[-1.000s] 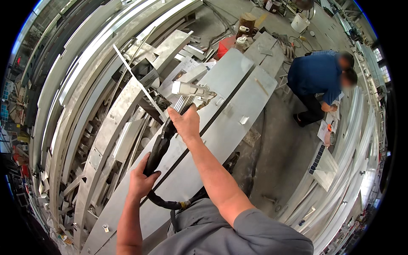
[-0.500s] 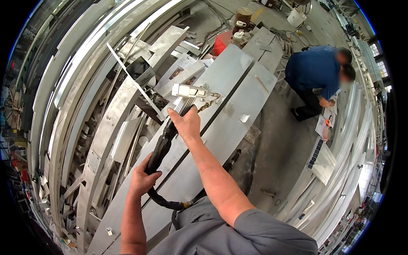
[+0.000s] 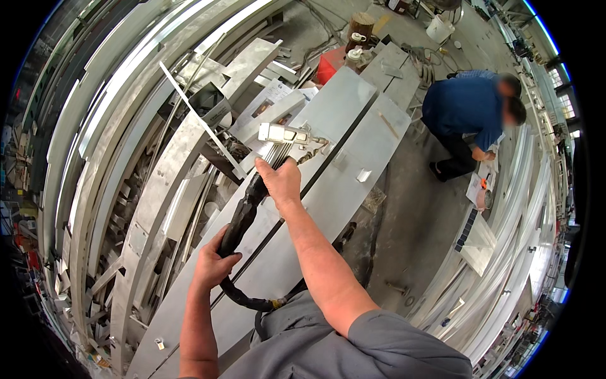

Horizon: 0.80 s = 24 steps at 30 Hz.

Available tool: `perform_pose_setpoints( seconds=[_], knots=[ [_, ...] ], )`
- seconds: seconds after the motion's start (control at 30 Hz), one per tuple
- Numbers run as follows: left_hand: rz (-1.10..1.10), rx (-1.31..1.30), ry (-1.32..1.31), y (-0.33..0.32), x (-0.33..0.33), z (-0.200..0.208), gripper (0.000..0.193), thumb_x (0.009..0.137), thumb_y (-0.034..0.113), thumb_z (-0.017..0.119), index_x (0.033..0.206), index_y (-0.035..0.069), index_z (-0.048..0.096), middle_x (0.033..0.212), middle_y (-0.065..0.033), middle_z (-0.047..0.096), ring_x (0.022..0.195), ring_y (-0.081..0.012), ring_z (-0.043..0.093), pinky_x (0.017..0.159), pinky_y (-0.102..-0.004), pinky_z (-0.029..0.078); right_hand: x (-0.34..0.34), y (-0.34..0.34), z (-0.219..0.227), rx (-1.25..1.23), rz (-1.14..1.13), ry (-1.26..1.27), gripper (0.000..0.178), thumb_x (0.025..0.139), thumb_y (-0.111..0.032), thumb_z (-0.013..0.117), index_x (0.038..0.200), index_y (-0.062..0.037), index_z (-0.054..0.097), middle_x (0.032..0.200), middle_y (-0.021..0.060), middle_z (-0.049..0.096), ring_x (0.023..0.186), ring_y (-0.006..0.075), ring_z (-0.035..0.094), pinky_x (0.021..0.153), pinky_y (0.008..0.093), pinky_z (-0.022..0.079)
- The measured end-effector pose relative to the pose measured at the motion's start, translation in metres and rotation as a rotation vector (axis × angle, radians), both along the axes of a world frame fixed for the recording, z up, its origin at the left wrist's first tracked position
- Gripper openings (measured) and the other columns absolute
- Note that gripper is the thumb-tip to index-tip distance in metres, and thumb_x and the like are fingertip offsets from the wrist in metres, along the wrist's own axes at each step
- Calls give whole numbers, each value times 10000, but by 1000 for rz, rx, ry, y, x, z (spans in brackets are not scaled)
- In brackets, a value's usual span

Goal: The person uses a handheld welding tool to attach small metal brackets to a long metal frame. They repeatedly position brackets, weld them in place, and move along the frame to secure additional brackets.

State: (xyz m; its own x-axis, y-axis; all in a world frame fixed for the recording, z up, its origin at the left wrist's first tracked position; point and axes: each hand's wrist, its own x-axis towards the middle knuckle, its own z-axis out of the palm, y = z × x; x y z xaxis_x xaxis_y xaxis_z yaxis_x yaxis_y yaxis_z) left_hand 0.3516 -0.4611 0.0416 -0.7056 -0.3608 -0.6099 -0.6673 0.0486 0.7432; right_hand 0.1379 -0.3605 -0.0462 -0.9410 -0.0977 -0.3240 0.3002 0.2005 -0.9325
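A silver, boxy welding gun (image 3: 285, 134) with a copper-coloured nozzle hangs over the grey metal panels (image 3: 278, 278). Wrapped round its handle end is my right hand (image 3: 281, 182), closed, the thumb along the top. From there a thick black-wrapped cable (image 3: 242, 222) bends down toward my waist. Lower down, my left hand (image 3: 213, 262) is closed round this cable. The nozzle points right, close above the panels; whether it touches them I cannot tell. A small shiny metal piece (image 3: 363, 175) lies on the right-hand panel.
Long aluminium profiles and offcuts (image 3: 142, 243) pile up on the left. A red box (image 3: 331, 63) and white-capped bottles (image 3: 353, 55) stand beyond the panels. To the right, a bent-over person in blue (image 3: 457, 104) works beside stacked profiles (image 3: 505, 252).
The gun and my right hand have shifted very slightly to the right. Both hands keep their hold, and the person in blue has barely moved.
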Motion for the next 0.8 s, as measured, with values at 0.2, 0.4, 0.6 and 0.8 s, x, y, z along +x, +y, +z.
perform_pose_setpoints(
  seconds=[0.2,0.4,0.6,0.8],
  knots=[
    [-14,14,5,1,0,2,713,763,-16,731,1441,100,546,795,18,596,567,-72,536,532,-266,467,-2,1,-5,28,15,17,494,793,-359,824,963,57,618,888,134,688,746,189,645,667,354,537],
    [-29,2,33,1,5,-1,719,760,-16,730,1445,96,542,809,22,601,582,-64,519,543,-260,456,-1,2,-8,45,10,0,490,788,-354,817,985,53,629,897,142,695,776,201,659,691,365,538],
    [-22,-2,32,4,7,7,722,764,-17,726,1451,100,535,779,28,590,573,-67,524,532,-261,453,5,0,-6,48,4,17,486,800,-349,812,989,57,623,901,145,696,778,206,662,707,366,539],
    [-28,-7,31,3,12,7,721,765,-14,724,1451,107,535,740,28,572,555,-74,529,515,-263,449,11,2,4,16,30,18,628,774,-410,809,1002,131,587,925,282,705,889,403,709,807,428,547]
  ],
)
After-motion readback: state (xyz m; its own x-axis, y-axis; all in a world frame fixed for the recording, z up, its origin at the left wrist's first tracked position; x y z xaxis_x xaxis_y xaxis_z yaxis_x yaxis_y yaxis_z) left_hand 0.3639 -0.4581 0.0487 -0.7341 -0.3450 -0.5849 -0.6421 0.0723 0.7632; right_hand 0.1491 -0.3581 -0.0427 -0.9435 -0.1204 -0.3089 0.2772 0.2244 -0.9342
